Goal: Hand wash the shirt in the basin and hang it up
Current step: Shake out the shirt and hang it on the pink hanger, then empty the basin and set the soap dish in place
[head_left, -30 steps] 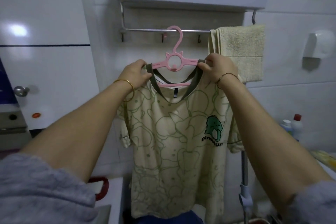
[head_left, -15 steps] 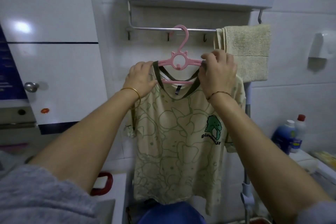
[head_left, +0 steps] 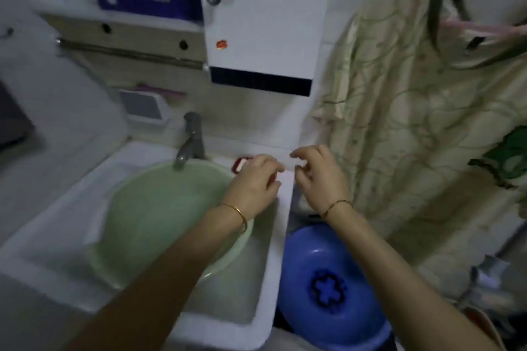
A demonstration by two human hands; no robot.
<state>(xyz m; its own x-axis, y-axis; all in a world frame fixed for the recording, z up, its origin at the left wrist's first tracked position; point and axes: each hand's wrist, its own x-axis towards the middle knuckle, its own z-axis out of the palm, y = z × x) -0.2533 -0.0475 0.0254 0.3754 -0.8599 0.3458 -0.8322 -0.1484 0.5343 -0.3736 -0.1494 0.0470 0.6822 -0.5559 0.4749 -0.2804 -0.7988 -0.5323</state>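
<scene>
One beige, green-patterned shirt is hanging on one pink hanger near one green basin; left hand and right hand are hovering loosely curled, empty.

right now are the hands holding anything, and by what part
Nothing is held. Left hand and right hand hang loosely curled over the sink edge; the shirt hangs on its pink hanger, untouched.

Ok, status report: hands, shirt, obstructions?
Left hand and right hand empty, at sink rim. Shirt hanging on pink hanger. Green basin under tap. Nothing obstructing.
</scene>
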